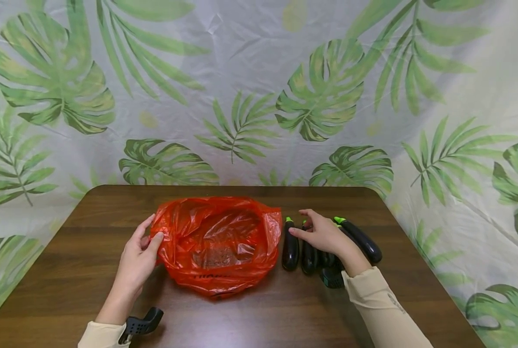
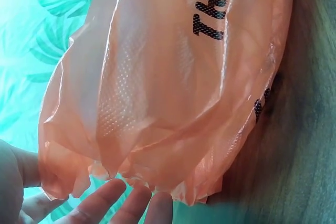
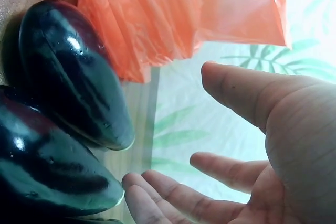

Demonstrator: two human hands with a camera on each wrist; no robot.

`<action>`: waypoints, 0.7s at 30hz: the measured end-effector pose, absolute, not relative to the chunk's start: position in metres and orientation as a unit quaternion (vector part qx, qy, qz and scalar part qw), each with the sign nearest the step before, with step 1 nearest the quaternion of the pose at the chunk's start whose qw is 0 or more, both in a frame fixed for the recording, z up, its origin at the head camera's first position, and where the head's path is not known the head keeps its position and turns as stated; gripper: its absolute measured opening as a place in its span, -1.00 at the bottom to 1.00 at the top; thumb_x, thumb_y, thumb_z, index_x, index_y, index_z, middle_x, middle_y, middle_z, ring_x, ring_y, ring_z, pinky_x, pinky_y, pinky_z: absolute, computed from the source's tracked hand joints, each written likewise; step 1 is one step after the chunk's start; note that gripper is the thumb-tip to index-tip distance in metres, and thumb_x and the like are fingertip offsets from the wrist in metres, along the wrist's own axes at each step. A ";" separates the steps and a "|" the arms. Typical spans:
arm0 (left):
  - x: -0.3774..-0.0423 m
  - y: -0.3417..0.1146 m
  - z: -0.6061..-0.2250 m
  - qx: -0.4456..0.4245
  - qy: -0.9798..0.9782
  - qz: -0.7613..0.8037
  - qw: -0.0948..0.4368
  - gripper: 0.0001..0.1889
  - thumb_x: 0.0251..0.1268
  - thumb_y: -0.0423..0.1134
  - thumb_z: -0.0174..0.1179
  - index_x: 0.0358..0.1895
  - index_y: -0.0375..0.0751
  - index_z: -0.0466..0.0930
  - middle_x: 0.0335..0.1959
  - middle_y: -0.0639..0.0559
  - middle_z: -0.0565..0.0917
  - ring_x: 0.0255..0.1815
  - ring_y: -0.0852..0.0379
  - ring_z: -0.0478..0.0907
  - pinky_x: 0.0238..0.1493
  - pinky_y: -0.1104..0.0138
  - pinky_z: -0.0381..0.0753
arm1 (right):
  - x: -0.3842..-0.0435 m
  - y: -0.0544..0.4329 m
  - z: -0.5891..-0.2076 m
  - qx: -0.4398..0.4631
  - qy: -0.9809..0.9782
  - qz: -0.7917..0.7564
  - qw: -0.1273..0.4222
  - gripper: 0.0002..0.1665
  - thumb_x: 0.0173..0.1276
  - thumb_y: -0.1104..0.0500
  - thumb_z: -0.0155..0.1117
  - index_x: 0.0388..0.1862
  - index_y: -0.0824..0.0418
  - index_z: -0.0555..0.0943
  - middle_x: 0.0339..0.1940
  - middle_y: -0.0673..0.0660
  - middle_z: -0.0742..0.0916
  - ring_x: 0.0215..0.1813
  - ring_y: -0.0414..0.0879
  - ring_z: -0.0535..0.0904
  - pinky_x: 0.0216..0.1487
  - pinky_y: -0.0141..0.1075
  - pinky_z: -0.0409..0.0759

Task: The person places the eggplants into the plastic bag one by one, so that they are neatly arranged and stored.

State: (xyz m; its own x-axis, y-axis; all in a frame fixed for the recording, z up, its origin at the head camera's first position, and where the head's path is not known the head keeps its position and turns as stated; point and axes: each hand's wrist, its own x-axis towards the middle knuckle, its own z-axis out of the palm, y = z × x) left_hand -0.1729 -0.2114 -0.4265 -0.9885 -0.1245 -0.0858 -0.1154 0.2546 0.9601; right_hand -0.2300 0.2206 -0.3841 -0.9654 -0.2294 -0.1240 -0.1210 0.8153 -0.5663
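A red plastic bag (image 1: 217, 285) stands on the table with its mouth spread wide, and dark print shows on its side. My left hand (image 1: 137, 258) pinches the bag's left rim between thumb and fingers. In the left wrist view the bag's wall (image 2: 152, 93) hangs beyond the fingertips. Several dark eggplants with green stem ends lie right of the bag, the nearest eggplant (image 1: 291, 249) close beside it. Over the row hovers my right hand (image 1: 324, 234), thumb and fingers spread, holding nothing. Its wrist view shows two eggplants (image 3: 73, 72) near the fingertips. The hand partly hides the middle ones.
The brown wooden table (image 1: 224, 324) ends at a back edge just behind the bag. Behind it hangs a leaf-patterned cloth (image 1: 250, 63). The rightmost eggplant (image 1: 363, 241) lies slanted beside my right forearm. A black wrist device (image 1: 143, 323) juts from the left sleeve.
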 end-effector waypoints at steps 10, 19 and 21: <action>-0.172 -0.211 -0.428 0.077 -0.798 -0.598 0.010 -0.31 0.74 -0.17 0.04 0.78 0.19 0.02 0.40 -0.47 0.58 -0.22 0.41 0.72 -0.15 0.48 0.78 | -0.238 0.220 -0.387 -0.087 0.958 -0.254 0.097 -0.10 0.54 -0.22 0.34 0.59 0.31 0.37 0.19 0.38 0.74 0.13 0.20 0.74 0.18 0.11 0.71; -0.173 -0.211 -0.430 0.071 -0.806 -0.587 0.013 -0.31 0.75 -0.15 0.04 0.78 0.18 0.01 0.39 -0.47 0.59 -0.21 0.38 0.73 -0.16 0.48 0.77 | -0.244 0.215 -0.388 -0.091 0.961 -0.239 0.102 -0.10 0.51 -0.19 0.37 0.58 0.34 0.39 0.02 0.30 0.74 -0.12 0.04 0.70 0.02 -0.01 0.70; -0.173 -0.211 -0.429 0.070 -0.807 -0.587 0.014 -0.31 0.75 -0.14 0.04 0.78 0.18 0.01 0.39 -0.47 0.59 -0.20 0.36 0.73 -0.16 0.48 0.77 | -0.245 0.212 -0.387 -0.095 0.961 -0.235 0.106 -0.10 0.51 -0.18 0.38 0.58 0.35 0.38 -0.06 0.25 0.73 -0.21 0.00 0.65 -0.09 -0.08 0.66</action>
State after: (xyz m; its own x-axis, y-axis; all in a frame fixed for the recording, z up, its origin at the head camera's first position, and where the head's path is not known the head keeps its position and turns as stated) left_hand -0.1729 -0.2107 -0.4295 -0.9899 -0.1290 -0.0590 -0.0959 0.3019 0.9485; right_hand -0.2446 0.2120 -0.3870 -0.9592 -0.2333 -0.1594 -0.1335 0.8714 -0.4721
